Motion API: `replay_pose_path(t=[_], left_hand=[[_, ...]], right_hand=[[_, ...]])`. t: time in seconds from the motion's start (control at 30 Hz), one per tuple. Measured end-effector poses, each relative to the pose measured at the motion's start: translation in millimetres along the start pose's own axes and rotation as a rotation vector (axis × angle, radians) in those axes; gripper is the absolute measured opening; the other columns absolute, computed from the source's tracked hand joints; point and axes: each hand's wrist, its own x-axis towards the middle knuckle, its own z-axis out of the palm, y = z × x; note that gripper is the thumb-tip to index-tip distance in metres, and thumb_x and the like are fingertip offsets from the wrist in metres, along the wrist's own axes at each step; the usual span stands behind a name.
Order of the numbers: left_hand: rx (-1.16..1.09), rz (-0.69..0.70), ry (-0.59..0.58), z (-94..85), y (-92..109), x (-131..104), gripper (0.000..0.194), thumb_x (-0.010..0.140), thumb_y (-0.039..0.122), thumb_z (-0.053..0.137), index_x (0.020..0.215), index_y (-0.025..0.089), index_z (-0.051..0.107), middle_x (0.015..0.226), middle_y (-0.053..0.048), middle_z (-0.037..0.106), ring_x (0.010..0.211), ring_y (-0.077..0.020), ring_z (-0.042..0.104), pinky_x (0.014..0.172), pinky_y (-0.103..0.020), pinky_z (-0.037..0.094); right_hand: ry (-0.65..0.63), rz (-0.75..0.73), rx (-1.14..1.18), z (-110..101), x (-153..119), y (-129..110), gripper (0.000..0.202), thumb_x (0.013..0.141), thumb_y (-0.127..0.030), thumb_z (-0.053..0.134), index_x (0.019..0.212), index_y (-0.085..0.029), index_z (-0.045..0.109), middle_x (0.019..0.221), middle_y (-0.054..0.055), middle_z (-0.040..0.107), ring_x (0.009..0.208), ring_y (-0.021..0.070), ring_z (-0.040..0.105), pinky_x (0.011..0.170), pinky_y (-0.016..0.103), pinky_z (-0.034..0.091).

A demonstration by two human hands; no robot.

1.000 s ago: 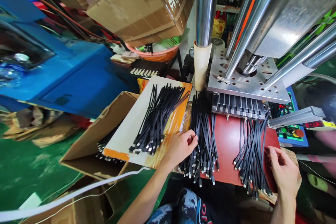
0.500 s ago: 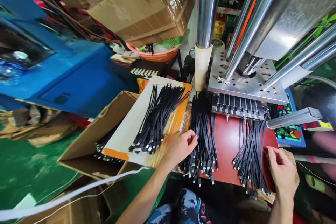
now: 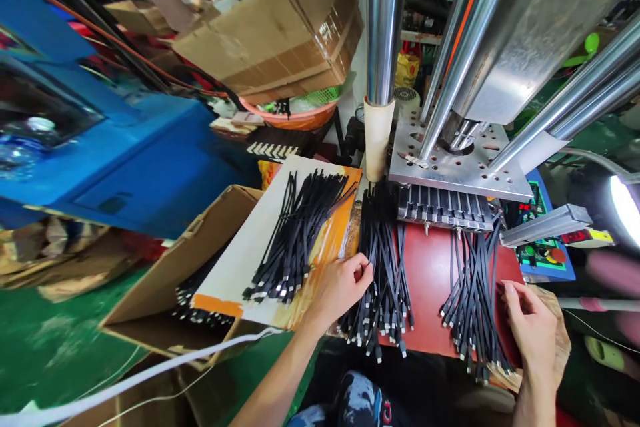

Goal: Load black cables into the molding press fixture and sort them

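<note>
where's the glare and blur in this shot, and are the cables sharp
Head view: glare streaks the steel column, and a white light burns out at the right edge; head view: the blue cabinet at left looks soft and stretched; head view: the middle bundle of black cables is fairly crisp, connector tips showing.

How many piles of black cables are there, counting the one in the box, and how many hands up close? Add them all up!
Left hand and right hand: 2 hands
Black cable piles: 4 (on the board, beside each hand, in the box)
Total: 6
</note>
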Motion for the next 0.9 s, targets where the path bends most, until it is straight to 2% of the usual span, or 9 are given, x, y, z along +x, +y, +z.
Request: replay_pose_path(t=[0.33,0.9], left_hand=[[0.008,-0.007,-0.009,-4.2,4.6,0.3,0.025,0.101,0.032,0.055,0.080,0.023,0.063,0.066,0.003,0.065,0.060,-0.0125,0.057,0.062,-0.027,0.032],[0.012,-0.006,-0.016,-0.3,-0.4,0.3,0.025,0.102,0.033,0.053,0.080,0.023,0.061,0.067,0.004,0.064,0.061,-0.0130,0.056,0.063,-0.026,0.033]], right_hand=[[-0.012,0.005,0.000,-0.4,-0.9,-6.2,0.059,0.085,-0.074,0.061,0.101,-0.021,0.081,0.102,0.010,0.083,0.090,0.0280,0.073,0.079,0.036,0.052],[-0.010,-0.028,-0.010,0.1,1.1,1.7,0.062,0.089,-0.075,0.062,0.104,-0.018,0.082,0.100,0.012,0.082,0.087,0.0287,0.073,0.082,0.037,0.052]])
